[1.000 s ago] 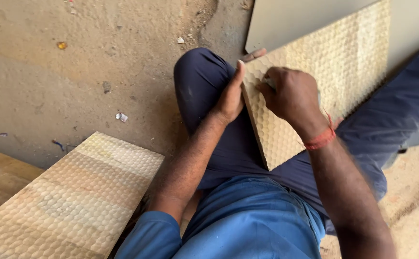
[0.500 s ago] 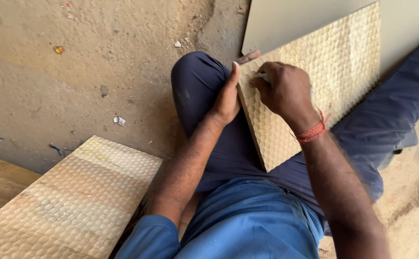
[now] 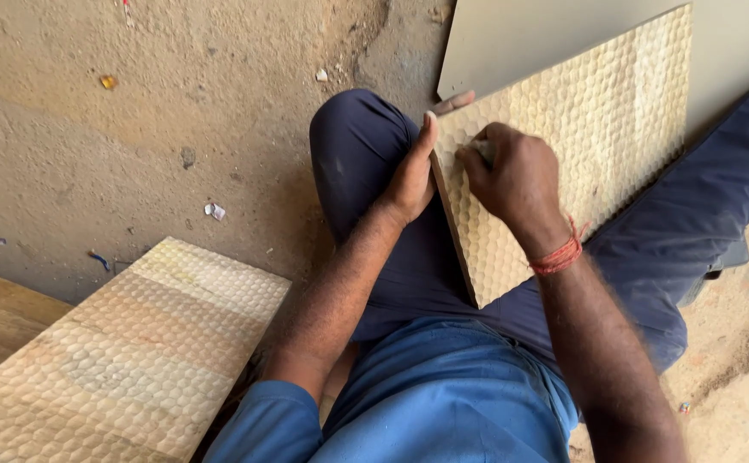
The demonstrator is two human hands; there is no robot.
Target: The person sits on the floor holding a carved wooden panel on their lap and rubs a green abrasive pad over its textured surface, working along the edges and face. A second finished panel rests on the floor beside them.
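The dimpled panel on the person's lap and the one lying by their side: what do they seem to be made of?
The lap panel, steadied by the left hand and worked by the right hand, looks like pale unfinished wood: tan, matt, carved in a honeycomb of shallow dimples, with a thin, board-like edge. The side panel shows the same dimples with colour bands like joined boards. An engineered board cannot be ruled out.

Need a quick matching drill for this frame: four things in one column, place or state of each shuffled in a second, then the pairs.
1. left hand
2. right hand
3. second panel
4. red thread

A. lying flat at lower left
B. around the right wrist
C. gripping the lap panel's left edge
D. fingers pinched on the lap panel's face

Pairs: 1-C, 2-D, 3-A, 4-B
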